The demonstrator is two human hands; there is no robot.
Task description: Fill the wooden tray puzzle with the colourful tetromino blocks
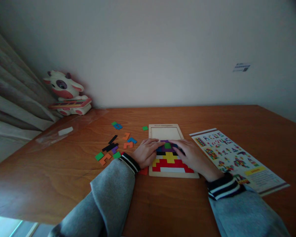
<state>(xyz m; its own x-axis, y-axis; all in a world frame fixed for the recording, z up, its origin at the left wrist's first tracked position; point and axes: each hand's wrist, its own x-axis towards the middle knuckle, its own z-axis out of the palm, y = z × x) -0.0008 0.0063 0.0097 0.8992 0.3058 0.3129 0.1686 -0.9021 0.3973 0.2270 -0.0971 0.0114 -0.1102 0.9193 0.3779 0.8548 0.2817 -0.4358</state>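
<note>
Reaching over a pale wooden rectangular puzzle tray [165, 132] on the brown wooden worktop [71, 184], the left hand [146, 153] and right hand [190, 154] flanked a small flat green piece [167, 145] lying mid-tray among purple ones. The left fingers lay nearly together, the right ones bent and slightly spread; whether either clamped anything, I could not tell. The piece looked light, stiff and perhaps slippery, best pinched by its edges. Loose coloured flat pieces [110, 147] lay left of the tray.

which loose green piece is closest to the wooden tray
The green piece just left of the far end of the tray; the other loose green pieces lie farther left.
</note>
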